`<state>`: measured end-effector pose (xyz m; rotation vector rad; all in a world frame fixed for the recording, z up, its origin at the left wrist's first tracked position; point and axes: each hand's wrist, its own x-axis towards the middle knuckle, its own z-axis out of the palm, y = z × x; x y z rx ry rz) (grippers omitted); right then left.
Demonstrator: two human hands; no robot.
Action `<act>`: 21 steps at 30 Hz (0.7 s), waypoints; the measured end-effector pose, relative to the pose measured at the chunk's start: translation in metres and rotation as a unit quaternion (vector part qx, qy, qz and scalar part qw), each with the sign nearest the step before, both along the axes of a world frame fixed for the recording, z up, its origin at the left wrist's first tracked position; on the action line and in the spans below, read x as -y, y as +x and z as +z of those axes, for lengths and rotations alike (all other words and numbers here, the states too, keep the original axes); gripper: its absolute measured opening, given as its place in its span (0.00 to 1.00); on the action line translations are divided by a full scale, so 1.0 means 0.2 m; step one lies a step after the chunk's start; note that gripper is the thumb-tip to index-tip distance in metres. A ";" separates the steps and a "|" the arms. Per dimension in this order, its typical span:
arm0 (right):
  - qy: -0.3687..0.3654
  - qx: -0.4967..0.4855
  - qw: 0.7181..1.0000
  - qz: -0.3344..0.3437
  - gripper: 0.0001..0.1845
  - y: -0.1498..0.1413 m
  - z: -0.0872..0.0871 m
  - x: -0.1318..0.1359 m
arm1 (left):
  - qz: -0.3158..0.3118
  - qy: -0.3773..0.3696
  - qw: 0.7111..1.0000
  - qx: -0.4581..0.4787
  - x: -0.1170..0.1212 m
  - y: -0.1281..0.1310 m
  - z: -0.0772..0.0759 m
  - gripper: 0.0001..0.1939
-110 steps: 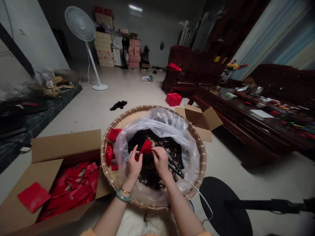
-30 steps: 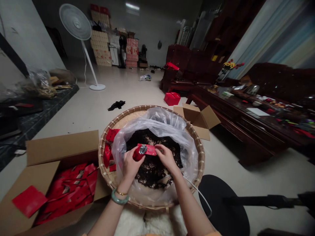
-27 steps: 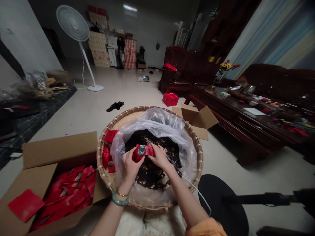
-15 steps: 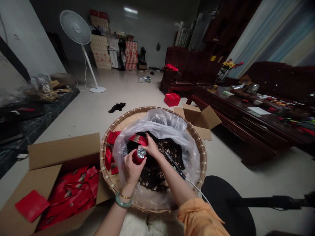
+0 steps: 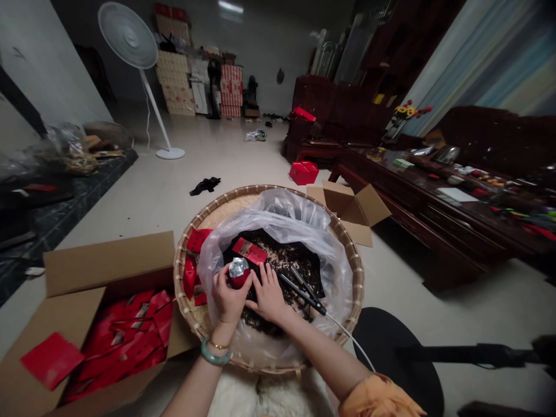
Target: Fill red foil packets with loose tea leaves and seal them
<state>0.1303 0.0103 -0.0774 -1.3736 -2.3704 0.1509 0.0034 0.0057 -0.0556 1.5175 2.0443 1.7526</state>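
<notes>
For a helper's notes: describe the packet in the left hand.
A round woven bamboo tray holds a clear plastic bag of dark loose tea. Above it, the left hand grips an upright red packet with a silver top, unlike the flat one on the tea.

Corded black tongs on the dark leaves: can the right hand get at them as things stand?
Probably yes. The right hand rests empty on the dark leaves beside the corded black tongs, with nothing visible between them; the red packet is in the left hand.

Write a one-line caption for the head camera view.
Left hand holds a red packet over loose tea in a plastic bag; right hand rests on the tea beside black tongs.
</notes>
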 end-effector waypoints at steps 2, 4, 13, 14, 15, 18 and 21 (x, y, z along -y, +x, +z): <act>-0.001 0.022 1.000 -0.015 0.48 -0.03 0.01 -0.05 | 0.005 0.012 1.000 0.009 0.00 -0.01 -0.01 0.29; -0.006 0.043 0.999 -0.030 0.47 -0.07 0.03 -0.09 | 0.008 0.024 1.000 0.017 0.00 -0.01 -0.02 0.30; -0.016 0.073 0.995 0.069 0.42 -0.08 0.00 0.00 | 0.007 0.022 0.999 0.046 0.01 -0.01 -0.01 0.29; -0.021 0.076 0.994 0.070 0.41 -0.07 -0.01 0.00 | 0.009 0.020 0.999 0.045 0.01 -0.01 -0.01 0.29; -0.024 0.078 0.994 0.069 0.40 -0.07 -0.01 0.00 | 0.009 0.019 0.999 0.044 0.01 -0.01 -0.02 0.29; -0.008 0.074 0.996 0.047 0.37 -0.08 -0.01 -0.04 | 0.002 0.022 0.999 0.037 0.00 -0.02 -0.02 0.28; 0.029 0.073 0.996 0.051 0.30 -0.10 0.00 -0.10 | 0.000 0.030 0.999 0.020 0.00 -0.02 -0.03 0.27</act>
